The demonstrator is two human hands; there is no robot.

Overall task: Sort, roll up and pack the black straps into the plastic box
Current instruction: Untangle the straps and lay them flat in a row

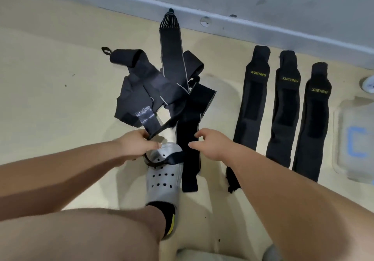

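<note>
While the left hand (137, 146) pinches a narrow strap end (162, 128) from the tangled pile (145, 86) at 12 o'clock, draw slowly; let the right hand (210, 145), spread and empty, pin the flat strap (189, 169) beneath; the plastic box (354, 139) waits at 3 o'clock.

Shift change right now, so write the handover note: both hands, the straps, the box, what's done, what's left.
Left hand grips a thin black strap that leads out of the tangled pile, just above the grey shoe. Right hand open, at the edge of the long pale-edged strap; contact unclear.
Three XUEYING straps lie flat side by side right of the pile; plastic box at the far right, no strap showing in it.
Done: three sorted. Left: untangle the pile, roll all, pack.
</note>
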